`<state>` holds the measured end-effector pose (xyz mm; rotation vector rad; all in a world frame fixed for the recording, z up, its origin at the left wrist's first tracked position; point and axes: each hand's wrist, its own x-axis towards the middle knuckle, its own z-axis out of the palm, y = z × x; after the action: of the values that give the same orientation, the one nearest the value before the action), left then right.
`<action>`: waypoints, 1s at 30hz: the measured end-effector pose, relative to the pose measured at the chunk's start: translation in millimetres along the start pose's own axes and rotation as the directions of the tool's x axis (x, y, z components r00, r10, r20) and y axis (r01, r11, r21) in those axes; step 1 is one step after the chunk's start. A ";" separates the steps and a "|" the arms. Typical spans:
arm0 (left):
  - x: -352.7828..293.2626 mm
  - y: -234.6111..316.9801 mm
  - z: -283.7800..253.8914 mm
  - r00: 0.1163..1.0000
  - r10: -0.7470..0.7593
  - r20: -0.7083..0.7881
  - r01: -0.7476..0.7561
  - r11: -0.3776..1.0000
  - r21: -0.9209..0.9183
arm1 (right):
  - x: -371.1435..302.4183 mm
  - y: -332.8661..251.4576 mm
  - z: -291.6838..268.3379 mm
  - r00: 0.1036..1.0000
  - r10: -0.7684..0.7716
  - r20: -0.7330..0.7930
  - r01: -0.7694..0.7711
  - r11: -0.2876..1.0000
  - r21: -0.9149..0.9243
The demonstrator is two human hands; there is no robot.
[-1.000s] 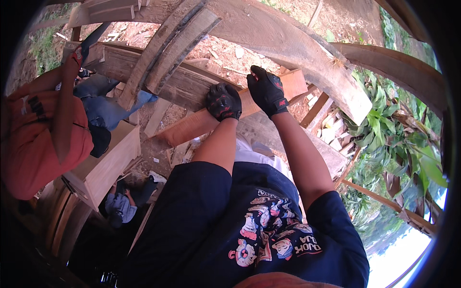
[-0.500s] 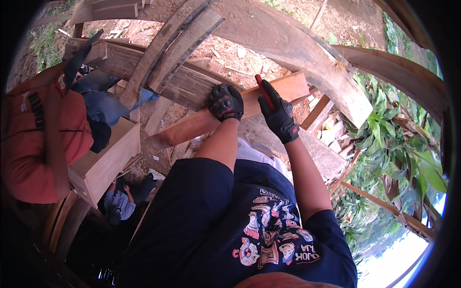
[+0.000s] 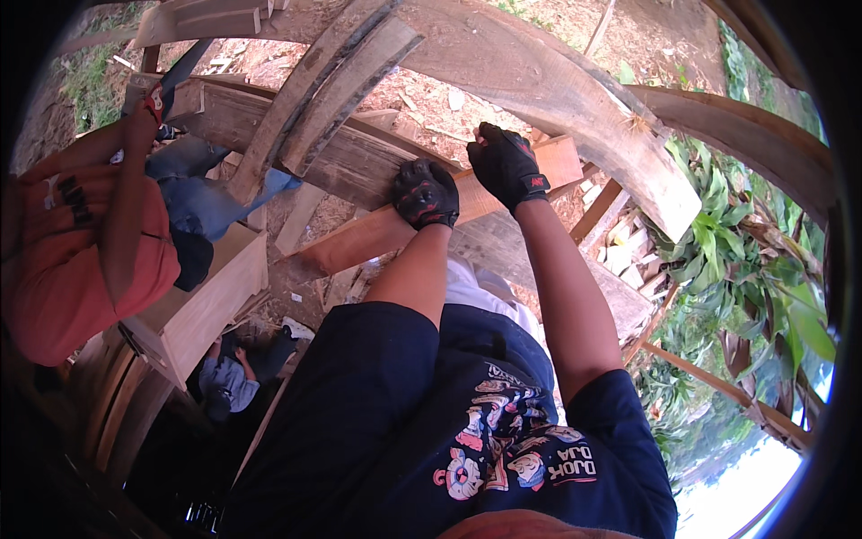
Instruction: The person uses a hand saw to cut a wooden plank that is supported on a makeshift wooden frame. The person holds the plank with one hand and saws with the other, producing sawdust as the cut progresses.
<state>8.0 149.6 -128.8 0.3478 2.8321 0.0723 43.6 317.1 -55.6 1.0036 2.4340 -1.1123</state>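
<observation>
A reddish-brown wooden plank (image 3: 359, 238) lies slantwise in front of me, on top of a rougher grey board. My left hand (image 3: 425, 195), in a black glove with red marks, grips the plank near its middle, fingers curled over the far edge. Beyond the plank's right part, my gloved right hand (image 3: 505, 164) is closed in a fist. The red-handled tool with a thin shaft that it held a moment before is now almost wholly hidden by the fingers; its exact kind does not show.
A weathered beam (image 3: 539, 85) arches across the far side, with two curved boards (image 3: 346, 99) at its left. A person in a red shirt (image 3: 99, 242) works beside a pale wooden box (image 3: 211, 292) at left. Another person (image 3: 227, 382) is lower down. Leafy plants (image 3: 718, 242) grow at right.
My right hand has moved up and left and turned, its back now facing up and the red handle out of sight. My left hand stays put. The neighbouring person's arm has shifted.
</observation>
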 end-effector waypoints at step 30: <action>-6.8 -4.9 26.9 0.967 0.021 -0.256 -0.029 0.999 -0.028 | 22.1 -55.4 -70.5 0.882 -0.374 -0.286 0.409 0.910 0.068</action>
<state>20.9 143.6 -153.1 0.3929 3.0771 0.1797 -8.7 354.8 10.6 0.7497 2.9117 -1.3488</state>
